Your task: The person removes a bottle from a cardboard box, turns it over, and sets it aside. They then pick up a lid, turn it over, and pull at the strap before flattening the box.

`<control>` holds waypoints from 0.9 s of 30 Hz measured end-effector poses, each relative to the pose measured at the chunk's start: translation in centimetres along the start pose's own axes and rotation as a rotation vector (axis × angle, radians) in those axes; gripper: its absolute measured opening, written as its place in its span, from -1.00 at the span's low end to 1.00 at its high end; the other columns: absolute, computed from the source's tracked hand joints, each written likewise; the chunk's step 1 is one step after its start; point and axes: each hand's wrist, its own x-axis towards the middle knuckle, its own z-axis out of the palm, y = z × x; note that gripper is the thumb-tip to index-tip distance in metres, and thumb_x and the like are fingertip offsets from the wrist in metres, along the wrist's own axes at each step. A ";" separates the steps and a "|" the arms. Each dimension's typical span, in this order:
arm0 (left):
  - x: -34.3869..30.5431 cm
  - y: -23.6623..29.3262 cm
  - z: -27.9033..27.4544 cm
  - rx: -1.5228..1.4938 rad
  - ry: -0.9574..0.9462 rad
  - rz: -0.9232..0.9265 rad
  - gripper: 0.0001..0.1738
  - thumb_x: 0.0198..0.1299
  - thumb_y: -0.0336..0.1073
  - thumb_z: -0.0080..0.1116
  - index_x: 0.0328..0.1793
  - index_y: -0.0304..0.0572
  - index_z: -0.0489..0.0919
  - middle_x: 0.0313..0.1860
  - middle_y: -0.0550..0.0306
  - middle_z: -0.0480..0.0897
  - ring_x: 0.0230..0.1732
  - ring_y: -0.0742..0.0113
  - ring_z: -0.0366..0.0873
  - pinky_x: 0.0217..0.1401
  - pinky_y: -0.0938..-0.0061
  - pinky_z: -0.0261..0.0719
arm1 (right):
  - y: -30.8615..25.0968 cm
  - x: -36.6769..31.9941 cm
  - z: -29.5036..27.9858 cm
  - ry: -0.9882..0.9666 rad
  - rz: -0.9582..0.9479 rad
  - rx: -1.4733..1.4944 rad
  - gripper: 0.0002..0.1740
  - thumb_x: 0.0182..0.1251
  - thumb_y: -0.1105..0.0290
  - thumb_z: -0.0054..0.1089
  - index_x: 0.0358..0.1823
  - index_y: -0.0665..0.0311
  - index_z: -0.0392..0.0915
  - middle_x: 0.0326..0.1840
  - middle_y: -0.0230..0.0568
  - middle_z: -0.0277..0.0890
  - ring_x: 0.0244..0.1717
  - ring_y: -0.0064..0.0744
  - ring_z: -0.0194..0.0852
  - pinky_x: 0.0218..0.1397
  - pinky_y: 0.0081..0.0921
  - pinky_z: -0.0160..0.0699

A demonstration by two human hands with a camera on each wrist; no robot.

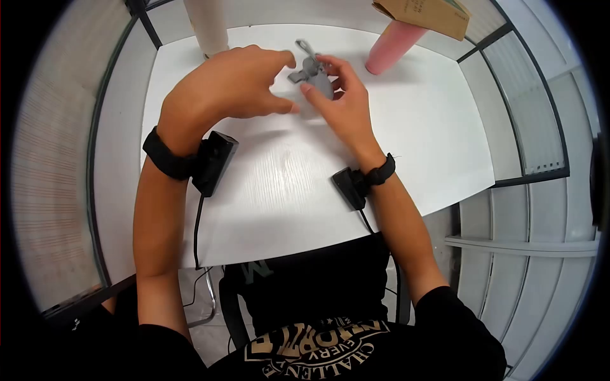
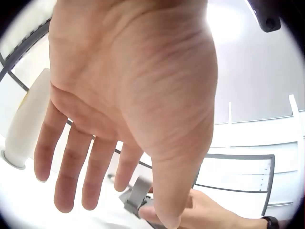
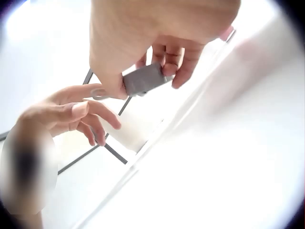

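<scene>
A small grey object (image 1: 323, 86) with a clip-like part and a loop at its top is held above the white table by my right hand (image 1: 348, 111), thumb on one side and fingers on the other. In the right wrist view the grey body (image 3: 144, 79) is pinched between thumb and fingertips. My left hand (image 1: 222, 82) hovers just left of it, thumb and fingers spread apart, holding nothing. The left wrist view shows the left palm (image 2: 133, 86) with fingers extended, and the grey object (image 2: 138, 193) beyond the thumb.
On the white table (image 1: 273, 190), a white cylindrical item (image 1: 208, 28) stands at the back left. A pink cylinder (image 1: 394, 47) stands at the back right beside a cardboard box (image 1: 426, 15). Framed panels border the table's back and sides.
</scene>
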 end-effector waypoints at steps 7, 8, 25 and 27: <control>0.9 0.4 0.0 -0.525 0.147 0.049 -0.35 0.37 -0.16 0.40 0.52 -0.15 0.48 0.39 -0.08 0.65 0.05 0.09 0.75 0.17 0.24 0.71 | -3.1 -0.4 -0.1 0.020 0.084 0.696 -0.34 0.49 0.31 0.37 0.54 0.27 0.38 0.26 -0.25 0.57 0.06 -0.52 0.54 0.12 -0.37 0.64; 0.9 0.6 0.1 -0.535 0.134 0.064 -0.35 0.37 -0.18 0.40 0.53 -0.14 0.48 0.40 -0.06 0.65 0.07 0.09 0.74 0.19 0.25 0.71 | -3.4 -0.6 -0.1 -0.004 0.139 0.811 -0.36 0.51 0.26 0.33 0.54 0.27 0.38 0.28 -0.25 0.56 0.10 -0.52 0.52 0.14 -0.34 0.63; 1.5 0.6 -1.2 -0.363 0.286 -0.048 -0.55 0.50 0.05 0.08 -0.13 -0.26 0.60 -0.38 0.17 0.55 -0.27 0.38 0.46 -0.14 0.43 0.38 | -2.2 -0.3 -0.7 -0.028 0.330 1.097 -0.44 0.59 0.15 -0.06 0.41 0.39 0.45 -0.12 -0.32 0.53 -0.12 -0.37 0.57 0.12 -0.28 0.64; 1.4 0.9 -1.5 -0.317 0.284 -0.079 -0.52 0.50 0.08 0.12 -0.15 -0.26 0.59 -0.42 0.19 0.54 -0.31 0.40 0.45 -0.18 0.43 0.37 | -2.1 -0.3 -0.6 0.007 0.339 1.045 -0.47 0.64 0.12 -0.09 0.35 0.39 0.49 -0.21 -0.37 0.48 -0.18 -0.42 0.53 0.01 -0.33 0.64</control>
